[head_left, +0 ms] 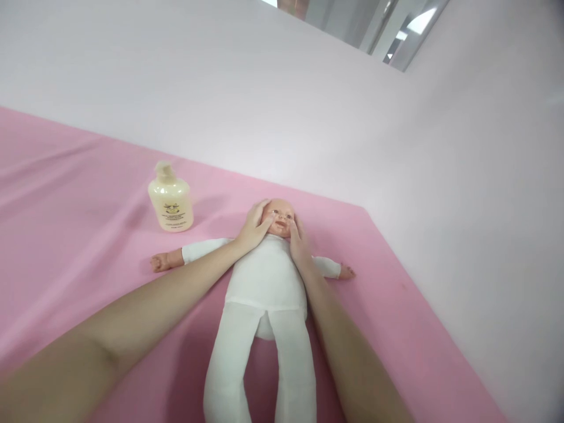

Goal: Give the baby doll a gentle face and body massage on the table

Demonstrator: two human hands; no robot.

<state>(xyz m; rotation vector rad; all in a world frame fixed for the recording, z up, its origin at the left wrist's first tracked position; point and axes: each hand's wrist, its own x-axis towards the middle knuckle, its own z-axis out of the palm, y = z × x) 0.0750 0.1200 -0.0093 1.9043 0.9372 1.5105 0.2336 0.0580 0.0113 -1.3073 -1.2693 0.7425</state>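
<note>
A baby doll (264, 282) in a white cloth body lies on its back on a pink sheet (79, 247), head away from me, arms spread sideways. My left hand (254, 226) rests against the left side of the doll's face, fingers reaching over the cheek and forehead. My right hand (298, 242) lies flat against the other cheek. Both hands cup the doll's head (280, 217) between them. Neither hand holds anything else.
A cream-coloured lotion bottle (171, 200) with a pump top stands upright on the sheet, left of the doll's head. The sheet's far edge meets a pale wall (308, 106), and its right edge runs diagonally beside another pale wall.
</note>
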